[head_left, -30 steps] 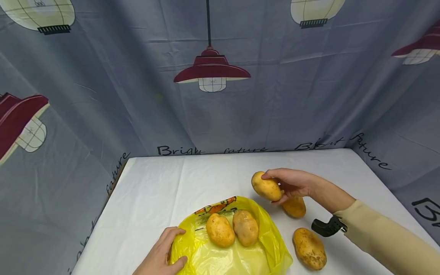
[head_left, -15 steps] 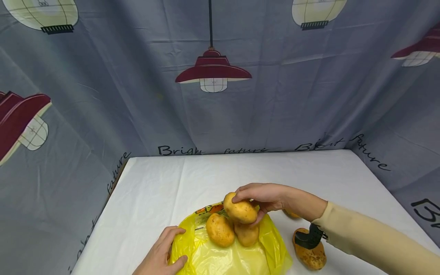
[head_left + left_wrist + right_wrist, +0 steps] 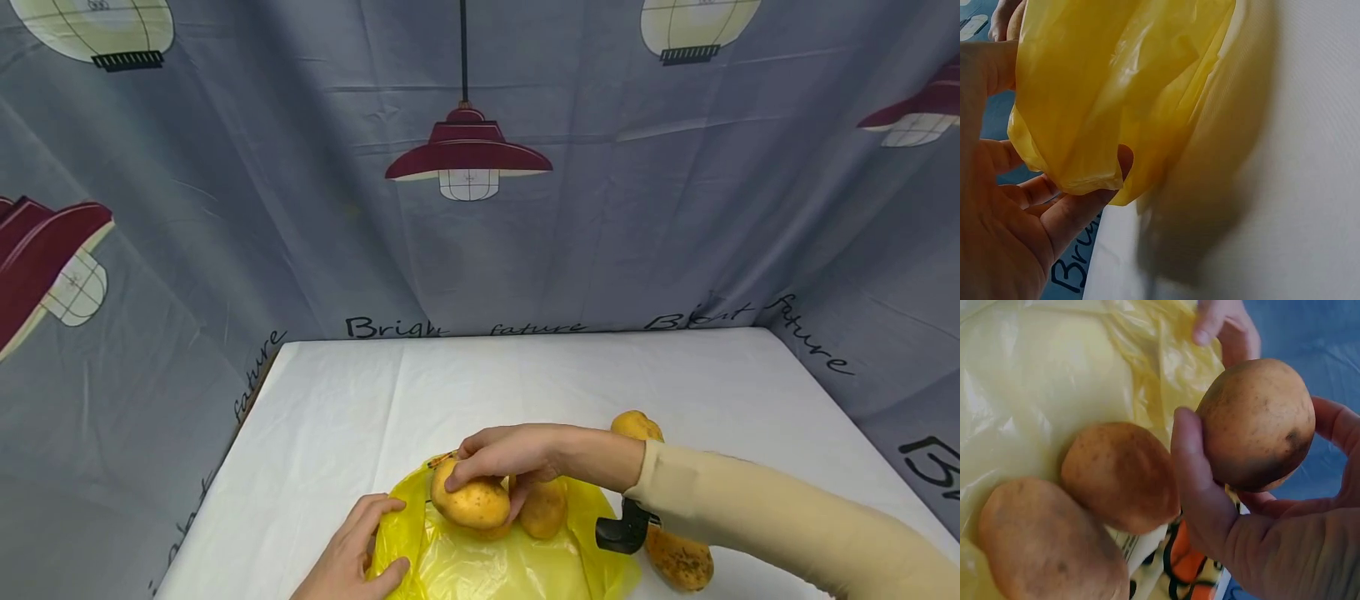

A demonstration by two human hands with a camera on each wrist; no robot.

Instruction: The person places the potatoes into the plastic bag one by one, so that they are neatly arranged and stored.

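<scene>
My right hand (image 3: 510, 458) grips a potato (image 3: 471, 500) over the mouth of a yellow plastic bag (image 3: 502, 575). In the right wrist view the held potato (image 3: 1257, 422) sits between thumb and fingers, above two more potatoes in the bag. One of these, a potato (image 3: 543, 510), shows beside my right fingers in the head view; the other is mostly hidden under the held one. My left hand (image 3: 351, 546) holds the bag's left rim, its fingers and thumb around the plastic. The left wrist view shows the bag wall (image 3: 1097, 94) between the left fingers.
Two potatoes lie on the white tabletop (image 3: 337, 417) to the right: one potato (image 3: 636, 425) behind my right forearm, another potato (image 3: 681, 560) in front of it, partly covered by the wrist camera (image 3: 626, 529). A grey curtain (image 3: 600, 208) printed with lamps surrounds the table.
My right hand has carried the potato leftward from the right side of the table to over the bag, lower than before. The left hand stays on the bag's rim.
</scene>
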